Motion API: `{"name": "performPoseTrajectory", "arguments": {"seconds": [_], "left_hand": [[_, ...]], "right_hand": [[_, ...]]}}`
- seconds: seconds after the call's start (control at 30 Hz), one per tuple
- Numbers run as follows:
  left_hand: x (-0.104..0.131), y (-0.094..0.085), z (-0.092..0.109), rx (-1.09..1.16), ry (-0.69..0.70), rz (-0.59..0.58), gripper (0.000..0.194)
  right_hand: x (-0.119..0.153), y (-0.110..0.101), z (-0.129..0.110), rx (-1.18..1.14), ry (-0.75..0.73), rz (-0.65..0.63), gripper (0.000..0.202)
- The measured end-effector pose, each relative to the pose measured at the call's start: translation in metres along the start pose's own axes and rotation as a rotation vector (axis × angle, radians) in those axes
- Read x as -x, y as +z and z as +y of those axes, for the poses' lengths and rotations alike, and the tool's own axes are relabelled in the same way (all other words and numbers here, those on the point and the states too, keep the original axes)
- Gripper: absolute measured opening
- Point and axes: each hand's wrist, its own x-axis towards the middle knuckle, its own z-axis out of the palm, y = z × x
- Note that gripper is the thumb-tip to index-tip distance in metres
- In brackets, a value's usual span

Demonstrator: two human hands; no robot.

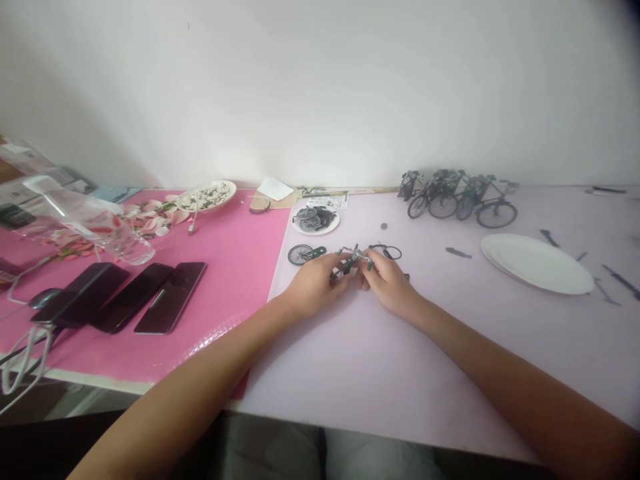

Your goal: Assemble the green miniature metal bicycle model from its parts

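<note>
Near the middle of the table, my left hand (316, 283) and my right hand (387, 280) are close together with fingers bent. Between them they hold a small model bicycle frame (345, 265) with silver handlebars and dark green grips. Both hands are closed on it, and the fingers hide part of the frame. Just beyond my left hand lies a spoked toy wheel (301, 254) joined to a black piece. A thin black ring-shaped part (393, 252) rests behind my right hand. Further back, a small white plate (320, 233) carries several dark wheels.
Several model bicycles (443, 200) stand against the wall. A white oval plate (540, 263) lies to the right, with loose dark parts (620, 281) around it. On the pink side are dark phones (170, 298), a tilted plastic bottle (105, 227) and a bowl (233, 193) of small pieces.
</note>
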Motion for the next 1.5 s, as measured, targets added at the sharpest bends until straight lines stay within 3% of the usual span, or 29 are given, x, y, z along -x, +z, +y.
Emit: {"name": "performPoseTrajectory", "arguments": {"seconds": [0.67, 1.17, 1.5], "left_hand": [[0.001, -0.003, 0.01, 0.047, 0.045, 0.037, 0.02], [0.001, -0.001, 0.01, 0.036, 0.058, 0.066, 0.011], [0.002, 0.0, 0.01, 0.062, 0.048, 0.076, 0.009]], "right_hand": [[0.006, -0.001, -0.011, -0.209, 0.023, 0.019, 0.039], [0.001, 0.0, -0.004, -0.076, -0.002, 0.04, 0.037], [0.006, -0.002, -0.014, -0.155, 0.003, 0.057, 0.038]]}}
